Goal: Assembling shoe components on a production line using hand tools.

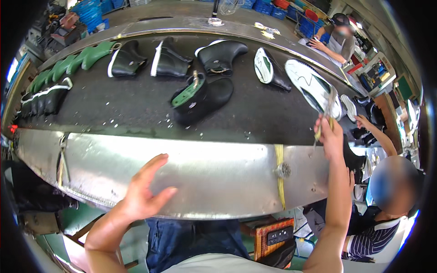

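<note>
My left hand (pixel 142 193) hovers over the silver metal ledge (pixel 218 175), fingers spread and nothing in it. My right hand (pixel 331 136) is closed around a scissors-like tool (pixel 330 101) with yellow handles and a metal front end. That metal end overlaps the white sole of a boot (pixel 307 82) lying on the black belt (pixel 145 98); whether they touch I cannot tell. Near the middle lies a black ankle boot (pixel 209 100) with a green lining. Behind it are black boots with pale soles, among them one boot (pixel 221 52) on its side and a smaller one (pixel 271 68).
Green boots (pixel 73 61) and black boots (pixel 45 100) lie in rows on the left. A co-worker (pixel 387 204) sits close on my right, one hand reaching toward white-soled shoes (pixel 349 107). Another person (pixel 337 41) is across the belt. A yellow strip (pixel 279 182) crosses the ledge.
</note>
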Demonstrator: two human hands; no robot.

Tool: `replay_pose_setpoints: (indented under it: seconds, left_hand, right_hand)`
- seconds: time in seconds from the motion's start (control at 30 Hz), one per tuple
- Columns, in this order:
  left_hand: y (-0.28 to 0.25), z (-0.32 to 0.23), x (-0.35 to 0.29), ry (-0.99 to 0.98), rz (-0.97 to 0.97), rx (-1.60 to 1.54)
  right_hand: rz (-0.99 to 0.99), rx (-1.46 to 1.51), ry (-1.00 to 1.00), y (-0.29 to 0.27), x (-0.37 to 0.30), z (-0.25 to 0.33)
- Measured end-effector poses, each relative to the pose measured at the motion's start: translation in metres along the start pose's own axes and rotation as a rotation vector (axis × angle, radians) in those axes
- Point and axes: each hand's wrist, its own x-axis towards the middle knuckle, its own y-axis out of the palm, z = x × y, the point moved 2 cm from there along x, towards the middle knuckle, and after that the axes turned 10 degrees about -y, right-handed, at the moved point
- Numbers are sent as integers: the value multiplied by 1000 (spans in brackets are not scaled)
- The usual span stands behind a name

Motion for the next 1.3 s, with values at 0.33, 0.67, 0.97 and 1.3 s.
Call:
replay_pose_setpoints:
  seconds: [0.33, 0.67, 0.97, 1.3]
  left_hand:
    - [48, -69, -161, -41, -106, -312]
    - [110, -8, -404, -447, 478, -16]
    - [187, -37, -270, -567, 758, -153]
    - [194, 51, -213, -592, 486, -289]
  right_hand:
    - [776, 165, 305, 37, -342, 102]
    - [1128, -75, 98, 79, -550, 22]
    - [1139, -9, 330, 78, -590, -2]
    - [851, 253, 689, 54, -589, 29]
